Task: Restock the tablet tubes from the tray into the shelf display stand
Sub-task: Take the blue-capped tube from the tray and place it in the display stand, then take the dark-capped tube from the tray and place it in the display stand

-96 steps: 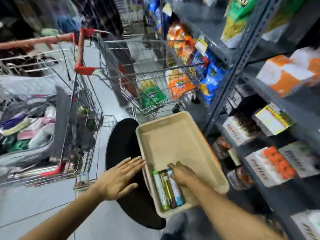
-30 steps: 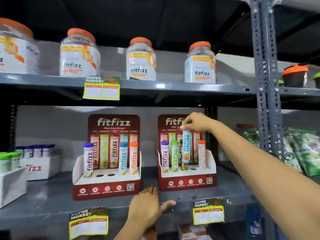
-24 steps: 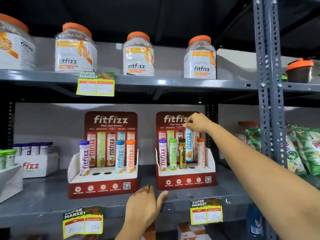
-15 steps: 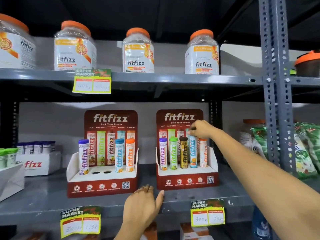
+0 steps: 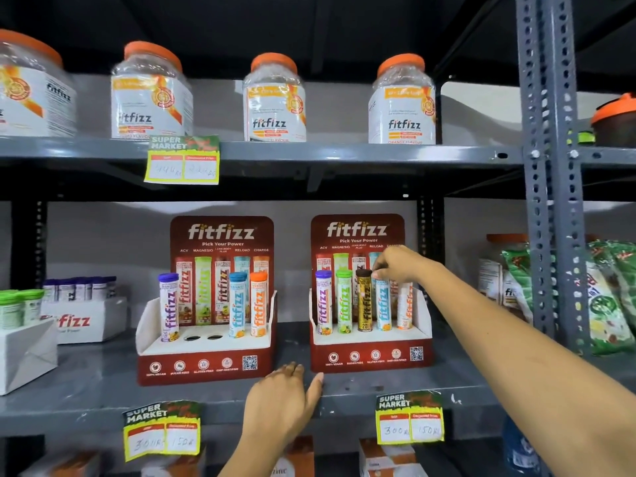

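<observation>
Two red fitfizz display stands sit on the grey middle shelf (image 5: pixel 86 390). The right stand (image 5: pixel 371 356) holds purple, green and brown tubes, a light blue tube (image 5: pixel 382 311) and an orange tube (image 5: pixel 405 308). My right hand (image 5: pixel 399 266) pinches the top of the light blue tube, which stands in its slot with its cap hidden under my fingers. The left stand (image 5: pixel 206 366) holds a purple, a blue and an orange tube, with two empty holes (image 5: pixel 203 338) in the middle. My left hand (image 5: pixel 282 401) rests flat on the shelf's front edge. The tray is out of view.
Orange-lidded fitfizz jars (image 5: pixel 273 101) line the upper shelf. A perforated grey upright (image 5: pixel 550 201) stands at the right, with green packets (image 5: pixel 609 297) beyond it. White boxes with tubes (image 5: pixel 82 318) sit at the left. Yellow price tags (image 5: pixel 409 421) hang from the shelf edges.
My right hand carried the light blue tube from the tray to the right stand and lowered it into the slot beside the brown tube. My left hand stayed on the shelf edge.
</observation>
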